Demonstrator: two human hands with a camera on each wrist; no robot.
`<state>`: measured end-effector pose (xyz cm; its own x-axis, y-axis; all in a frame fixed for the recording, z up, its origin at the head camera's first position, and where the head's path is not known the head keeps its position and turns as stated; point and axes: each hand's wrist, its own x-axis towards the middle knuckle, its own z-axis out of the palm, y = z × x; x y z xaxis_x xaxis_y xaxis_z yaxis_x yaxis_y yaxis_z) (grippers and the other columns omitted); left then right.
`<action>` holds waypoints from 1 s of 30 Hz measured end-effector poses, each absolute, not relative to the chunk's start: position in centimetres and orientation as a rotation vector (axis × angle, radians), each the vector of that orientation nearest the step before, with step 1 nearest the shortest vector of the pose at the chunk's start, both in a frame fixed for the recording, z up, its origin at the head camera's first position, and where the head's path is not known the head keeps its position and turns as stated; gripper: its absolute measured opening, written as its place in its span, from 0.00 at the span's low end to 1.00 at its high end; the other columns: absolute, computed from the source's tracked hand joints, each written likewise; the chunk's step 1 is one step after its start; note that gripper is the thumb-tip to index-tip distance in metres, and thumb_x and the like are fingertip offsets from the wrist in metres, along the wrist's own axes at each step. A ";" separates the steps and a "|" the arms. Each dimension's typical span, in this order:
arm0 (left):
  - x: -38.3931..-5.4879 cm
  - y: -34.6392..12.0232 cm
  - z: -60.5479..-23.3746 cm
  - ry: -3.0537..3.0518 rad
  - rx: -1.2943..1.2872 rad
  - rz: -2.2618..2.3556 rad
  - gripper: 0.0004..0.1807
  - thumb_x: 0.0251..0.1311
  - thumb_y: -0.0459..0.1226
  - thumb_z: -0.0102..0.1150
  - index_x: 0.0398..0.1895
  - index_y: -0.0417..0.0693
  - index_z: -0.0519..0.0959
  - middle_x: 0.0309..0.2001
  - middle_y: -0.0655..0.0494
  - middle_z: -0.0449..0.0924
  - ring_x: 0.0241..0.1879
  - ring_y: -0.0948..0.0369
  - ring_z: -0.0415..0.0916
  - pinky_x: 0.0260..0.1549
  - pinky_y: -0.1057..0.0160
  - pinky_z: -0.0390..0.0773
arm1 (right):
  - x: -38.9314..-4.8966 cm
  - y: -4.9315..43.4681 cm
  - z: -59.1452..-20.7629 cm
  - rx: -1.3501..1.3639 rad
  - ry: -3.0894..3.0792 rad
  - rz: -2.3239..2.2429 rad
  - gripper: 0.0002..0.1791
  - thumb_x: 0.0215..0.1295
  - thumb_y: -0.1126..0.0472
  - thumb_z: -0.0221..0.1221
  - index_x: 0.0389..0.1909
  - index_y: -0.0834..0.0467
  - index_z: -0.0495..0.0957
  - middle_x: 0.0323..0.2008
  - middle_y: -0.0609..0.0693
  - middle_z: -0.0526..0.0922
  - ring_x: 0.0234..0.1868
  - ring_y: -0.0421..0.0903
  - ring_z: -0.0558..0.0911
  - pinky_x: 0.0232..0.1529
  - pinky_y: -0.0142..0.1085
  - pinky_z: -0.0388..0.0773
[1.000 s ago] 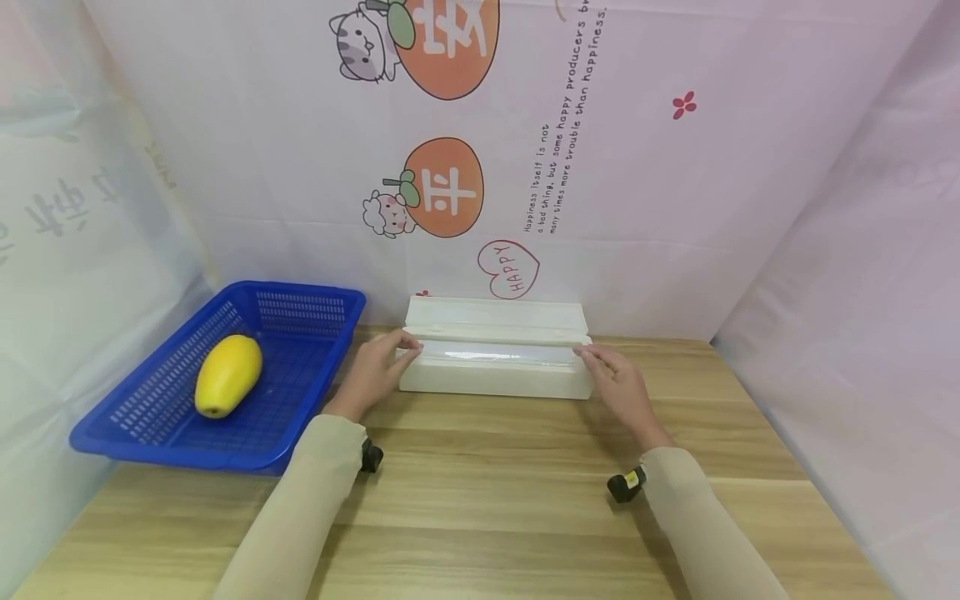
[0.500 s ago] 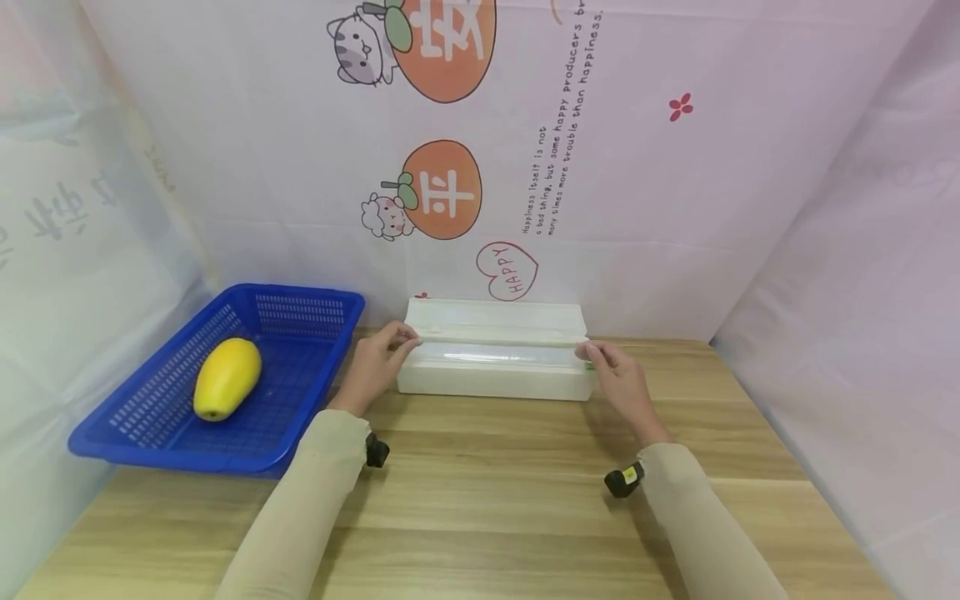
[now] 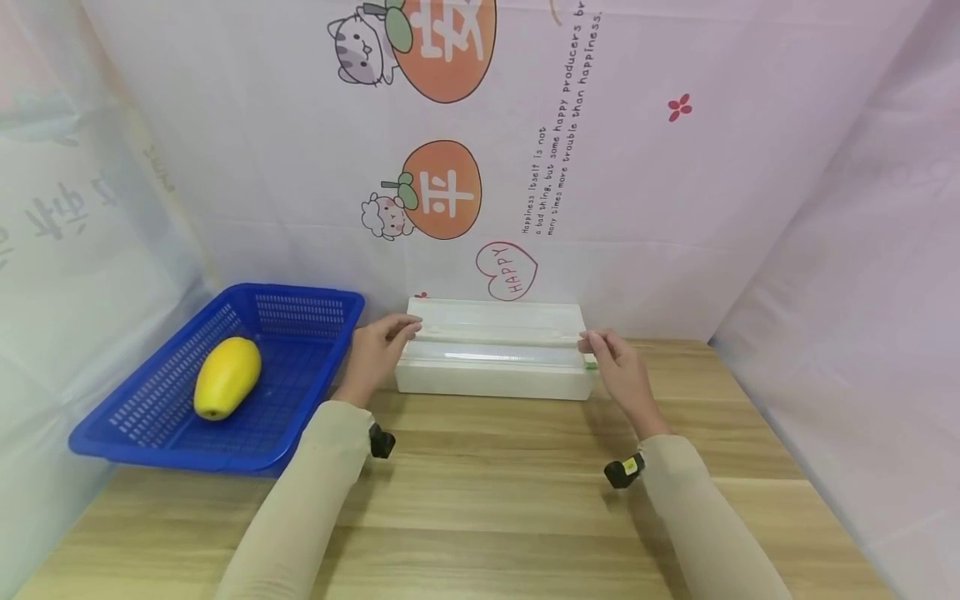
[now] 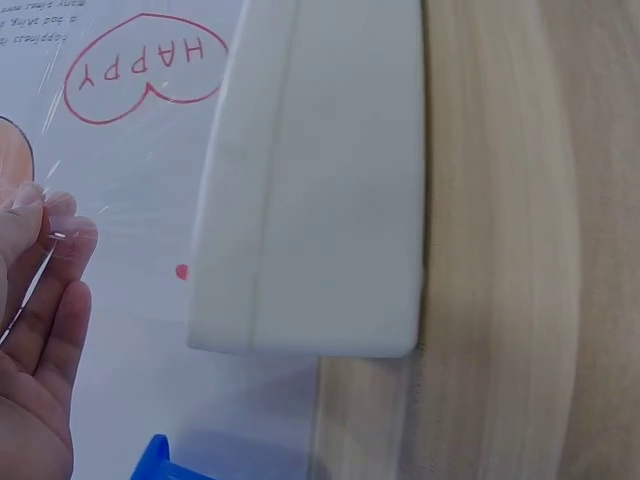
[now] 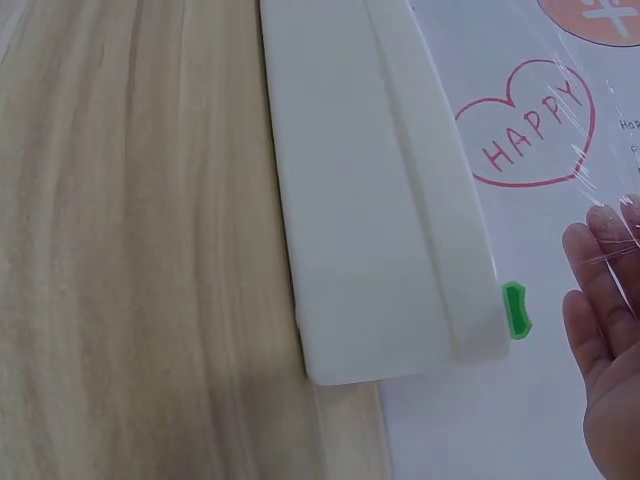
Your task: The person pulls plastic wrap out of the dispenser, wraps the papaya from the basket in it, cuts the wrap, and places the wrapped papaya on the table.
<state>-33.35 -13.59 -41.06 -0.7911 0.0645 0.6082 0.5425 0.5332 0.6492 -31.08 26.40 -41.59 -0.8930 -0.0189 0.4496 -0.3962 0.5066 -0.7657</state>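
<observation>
A white cling film dispenser [image 3: 491,383] stands at the back of the table with its lid [image 3: 495,313] raised. A shiny film roll [image 3: 491,354] lies inside. At the left end, my left hand [image 3: 375,352] pinches one corner of the clear cling film between thumb and fingertips. My right hand [image 3: 622,373] pinches the opposite corner at the right end. Both wrist views show the thin film [image 5: 598,200] stretched and creased at the fingertips, above the dispenser body. A small green piece [image 5: 516,310] sticks out at the dispenser's right end.
To the left is a blue plastic basket [image 3: 300,408] holding a yellow papaya-like fruit [image 3: 227,377]. A printed white cloth [image 3: 615,192] hangs right behind the dispenser, with more cloth at both sides. Wood-grain tabletop [image 3: 495,492] extends in front.
Both hands have risen slightly and moved back from the front of the dispenser, drawing the film up with them. The green piece at the right end now shows more. Basket and fruit stay put.
</observation>
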 end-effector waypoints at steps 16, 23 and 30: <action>-32.4 -13.0 -38.6 -2.254 -0.419 -1.386 0.14 0.71 0.44 0.58 0.50 0.47 0.85 0.42 0.51 0.86 0.44 0.52 0.82 0.41 0.54 0.81 | -31.2 26.0 -39.4 0.338 -2.312 1.326 0.25 0.79 0.44 0.45 0.51 0.61 0.78 0.46 0.55 0.84 0.50 0.48 0.82 0.55 0.42 0.77; -32.3 -13.0 -37.7 -2.238 -0.408 -1.470 0.15 0.72 0.47 0.57 0.50 0.48 0.84 0.44 0.51 0.86 0.46 0.56 0.81 0.45 0.53 0.79 | -31.1 25.7 -38.6 0.345 -2.226 1.329 0.22 0.79 0.47 0.47 0.49 0.61 0.79 0.45 0.55 0.85 0.47 0.42 0.82 0.51 0.28 0.75; -32.3 -12.7 -36.8 -2.199 -0.394 -1.556 0.18 0.72 0.50 0.56 0.51 0.50 0.84 0.45 0.56 0.85 0.47 0.60 0.78 0.48 0.53 0.77 | -30.1 25.1 -36.5 0.328 -2.243 1.322 0.21 0.81 0.52 0.46 0.51 0.65 0.78 0.45 0.59 0.84 0.49 0.47 0.81 0.55 0.34 0.73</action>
<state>-32.26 -12.70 -36.83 -0.8734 -0.0087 0.4868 0.4562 0.3351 0.8244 -30.11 25.08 -36.52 -0.8400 0.0491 0.5404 -0.4489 0.4965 -0.7429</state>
